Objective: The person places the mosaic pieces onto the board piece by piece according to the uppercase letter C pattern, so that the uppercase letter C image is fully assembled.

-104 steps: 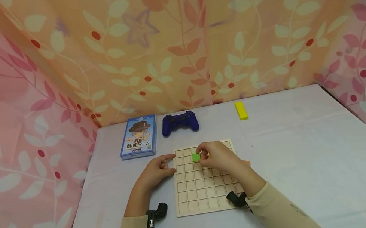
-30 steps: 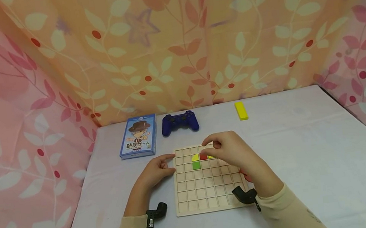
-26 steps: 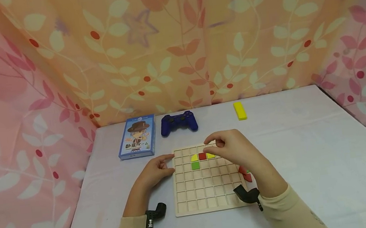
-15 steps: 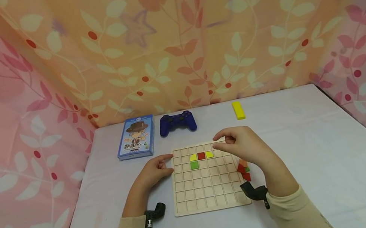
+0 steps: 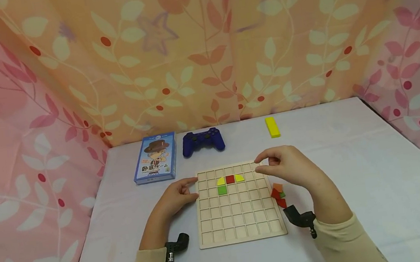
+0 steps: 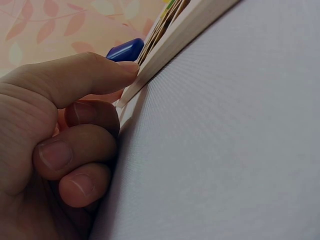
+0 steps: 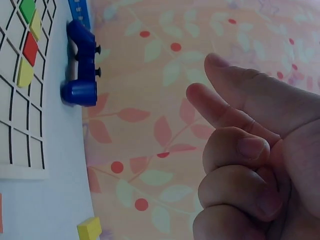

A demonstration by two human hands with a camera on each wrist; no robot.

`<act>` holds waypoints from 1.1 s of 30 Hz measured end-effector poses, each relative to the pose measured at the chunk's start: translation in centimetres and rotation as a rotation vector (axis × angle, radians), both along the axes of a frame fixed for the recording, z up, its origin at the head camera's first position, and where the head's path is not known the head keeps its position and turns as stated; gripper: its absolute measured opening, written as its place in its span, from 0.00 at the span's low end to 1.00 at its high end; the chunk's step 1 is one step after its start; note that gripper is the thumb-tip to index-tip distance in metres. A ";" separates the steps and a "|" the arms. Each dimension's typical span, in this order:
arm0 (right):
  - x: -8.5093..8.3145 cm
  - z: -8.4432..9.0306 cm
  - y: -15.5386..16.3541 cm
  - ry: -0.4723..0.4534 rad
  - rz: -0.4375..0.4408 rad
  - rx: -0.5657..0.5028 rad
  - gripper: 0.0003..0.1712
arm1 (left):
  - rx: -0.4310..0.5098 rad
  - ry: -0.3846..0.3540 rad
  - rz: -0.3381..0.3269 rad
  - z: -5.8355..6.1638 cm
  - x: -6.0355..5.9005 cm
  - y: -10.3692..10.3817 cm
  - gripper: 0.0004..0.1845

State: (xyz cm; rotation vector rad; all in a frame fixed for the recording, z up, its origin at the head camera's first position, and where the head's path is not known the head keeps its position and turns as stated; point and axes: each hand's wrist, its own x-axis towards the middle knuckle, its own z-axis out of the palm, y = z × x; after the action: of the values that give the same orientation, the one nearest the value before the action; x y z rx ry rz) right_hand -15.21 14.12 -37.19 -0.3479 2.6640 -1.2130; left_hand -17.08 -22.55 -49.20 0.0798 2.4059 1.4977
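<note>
A wooden grid board [image 5: 243, 218] lies flat on the table. Set in its upper cells are a green square tile [image 5: 222, 190], a red square tile [image 5: 230, 179] and two yellow round-edged tiles, the left one [image 5: 221, 181] above the green and the right one [image 5: 239, 178] beside the red. My left hand [image 5: 173, 199] rests at the board's left edge, thumb and index fingertips touching it, the other fingers bent. Above the board's upper right corner my right hand [image 5: 288, 167] hangs with nothing in it, thumb and index finger apart, the others curled.
Several loose red, green and orange tiles [image 5: 278, 194] lie against the board's right edge. Farther back are a blue card-game box [image 5: 154, 158], a dark blue game controller [image 5: 203, 141] and a yellow block [image 5: 272, 127]. Patterned curtains [image 5: 201, 54] stand behind the table.
The green tile went from my right fingers' reach into the cell under the left yellow tile. My right hand then drew away rightward, uncovering the red and yellow tiles and the loose pile. Left hand stays.
</note>
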 end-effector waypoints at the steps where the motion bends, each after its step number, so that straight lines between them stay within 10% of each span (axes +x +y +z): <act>1: -0.1 -0.1 0.2 -0.008 0.006 0.001 0.13 | -0.002 0.000 0.000 0.0 0.0 0.0 0.30; 26: -1.7 -4.9 5.0 -0.500 0.171 0.108 0.08 | 0.010 0.003 -0.001 0.1 0.1 0.0 0.30; 33: -1.9 -5.6 5.2 -0.490 0.154 0.090 0.14 | 0.021 -0.011 0.006 0.1 0.1 0.0 0.30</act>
State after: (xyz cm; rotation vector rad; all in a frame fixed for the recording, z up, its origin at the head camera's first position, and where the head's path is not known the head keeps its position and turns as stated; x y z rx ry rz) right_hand -17.11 19.28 -42.78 -0.2036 2.2164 -0.9768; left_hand -16.96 -22.59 -49.08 0.0688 2.3845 1.5229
